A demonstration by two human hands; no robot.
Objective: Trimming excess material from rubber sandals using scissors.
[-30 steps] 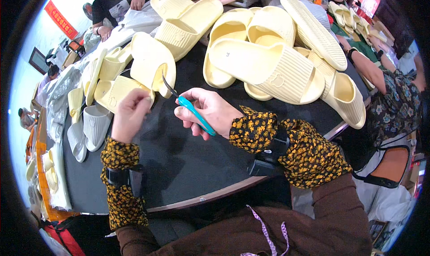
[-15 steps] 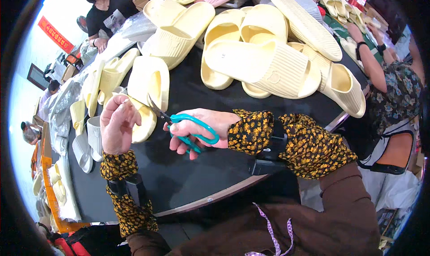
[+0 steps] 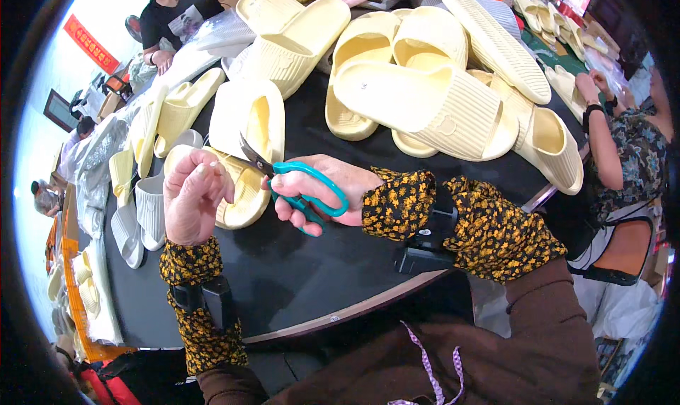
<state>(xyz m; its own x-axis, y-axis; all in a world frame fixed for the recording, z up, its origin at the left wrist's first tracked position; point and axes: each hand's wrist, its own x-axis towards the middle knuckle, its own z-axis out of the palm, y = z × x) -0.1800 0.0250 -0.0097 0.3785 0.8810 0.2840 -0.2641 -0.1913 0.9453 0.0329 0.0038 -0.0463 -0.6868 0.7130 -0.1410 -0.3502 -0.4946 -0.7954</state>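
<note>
My left hand is raised over the left of the table, thumb and fingertips pinched together. Whatever lies in the pinch is too small to make out. Teal-handled scissors are in my right hand, the fingers through and around the loops. Their dark blades point up and left, toward a pale yellow slipper. Just behind my left hand, another yellow slipper lies partly under that one. Grey slippers rest left of my left hand.
A heap of pale yellow slippers covers the far side of the black table. Clear plastic bags line the left edge. One person stands at the far left; another works at the right, near an orange-brown chair.
The view has shifted slightly. My left hand's fingers have curled in more, and the scissors appear a little more opened at the blades. My right hand keeps its grip.
</note>
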